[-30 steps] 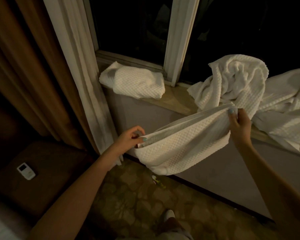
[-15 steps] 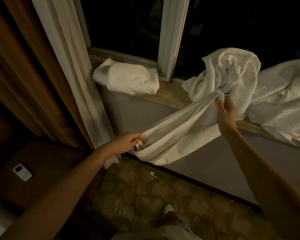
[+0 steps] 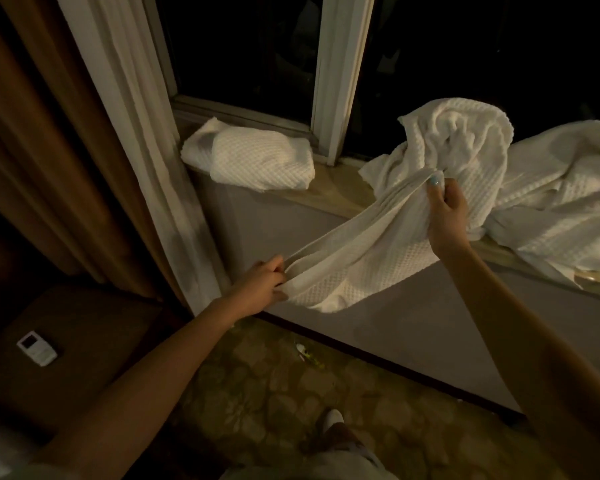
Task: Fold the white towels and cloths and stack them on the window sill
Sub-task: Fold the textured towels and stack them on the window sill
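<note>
A white waffle-weave towel (image 3: pixel 354 258) hangs stretched between my hands in front of the wall below the window sill (image 3: pixel 336 194). My left hand (image 3: pixel 262 287) pinches its lower left end. My right hand (image 3: pixel 445 211) grips its upper right end, near the sill's edge. A folded white towel (image 3: pixel 257 161) lies on the sill at the left. A heap of unfolded white towels (image 3: pixel 520 174) covers the sill at the right, just behind my right hand.
Brown and white curtains (image 3: pixel 118 133) hang at the left of the dark window. A white remote (image 3: pixel 37 348) lies on a dark low table at the lower left. Patterned carpet (image 3: pixel 274 393) with a small scrap of litter lies below, and my foot shows at the bottom.
My right hand has lifted its end of the towel up toward the heap on the sill. The towel has drawn narrower between my hands. My left hand stays low.
</note>
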Motion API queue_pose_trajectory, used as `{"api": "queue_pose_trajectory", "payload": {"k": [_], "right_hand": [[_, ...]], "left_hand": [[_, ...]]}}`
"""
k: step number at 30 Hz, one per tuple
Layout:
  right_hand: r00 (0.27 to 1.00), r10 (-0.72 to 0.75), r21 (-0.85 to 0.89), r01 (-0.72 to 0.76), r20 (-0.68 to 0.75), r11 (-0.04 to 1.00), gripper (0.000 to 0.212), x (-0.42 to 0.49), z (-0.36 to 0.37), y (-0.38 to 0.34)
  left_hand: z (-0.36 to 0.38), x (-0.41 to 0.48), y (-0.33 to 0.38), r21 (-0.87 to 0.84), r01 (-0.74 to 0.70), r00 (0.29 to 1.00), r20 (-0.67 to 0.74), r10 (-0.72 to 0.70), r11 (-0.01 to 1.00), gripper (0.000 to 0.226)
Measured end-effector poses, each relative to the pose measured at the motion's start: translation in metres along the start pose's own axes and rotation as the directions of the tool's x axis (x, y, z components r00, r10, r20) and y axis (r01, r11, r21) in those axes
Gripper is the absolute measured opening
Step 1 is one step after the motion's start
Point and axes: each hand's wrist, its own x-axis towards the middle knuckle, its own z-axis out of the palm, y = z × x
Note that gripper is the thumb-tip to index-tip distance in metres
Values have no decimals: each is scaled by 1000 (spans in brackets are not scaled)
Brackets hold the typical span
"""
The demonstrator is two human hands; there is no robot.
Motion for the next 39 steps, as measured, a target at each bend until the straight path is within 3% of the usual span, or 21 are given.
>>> {"api": "queue_pose_trajectory", "payload": {"k": [3, 6, 10, 14, 17, 21, 25, 29, 31, 33, 35, 39], "right_hand": [[998, 12, 12, -12, -57, 1000, 24, 10, -8, -1], [997, 29, 20, -27, -70, 999, 23, 16, -14, -3], [997, 42, 0, -42, -72, 999, 16, 17, -15, -8], [998, 45, -38, -46, -39, 998, 21, 19, -14, 0], [999, 42, -63, -43, -18, 997, 34, 15, -12, 4], [1000, 27, -95, -26, 5, 995, 17, 9, -5, -3], [1000, 21, -101, -20, 7, 995, 23, 7, -1, -7], [999, 28, -97, -30, -17, 995, 16, 13, -5, 4], [998, 34, -115, -40, -50, 993, 20, 17, -9, 9], [996, 49, -151, -59, -69, 987, 28, 19, -11, 12], [996, 49, -189, -63, -79, 980, 32, 19, -11, 13], [997, 45, -292, -60, -58, 955, 22, 19, -13, 20]], "left_hand": [[-4, -2, -3, -87, -75, 980, -189, 58, 993, 18], [-14, -4, 1, -168, -161, 969, -215, 123, 973, 15], [-26, -1, 4, -367, -3, 999, -51, -17, 930, 8], [-30, 1, 1, -431, 29, 997, 80, 6, 902, 12], [-27, 3, -1, -331, 101, 977, 212, -31, 938, 10], [-17, 5, -7, -96, 170, 906, 406, -118, 981, 28], [-22, 7, -3, -20, 118, 869, 486, -94, 993, 28], [-31, 2, 8, 194, -146, 914, 403, 57, 970, 31], [-32, -3, 9, 315, -345, 926, 269, 265, 884, 19], [-33, -5, 7, 423, -492, 859, 90, 505, 761, 6], [-43, -7, 7, 460, -574, 764, 4, 645, 678, 16], [-67, -8, 2, 549, -570, 726, -11, 687, 611, 36]]}}
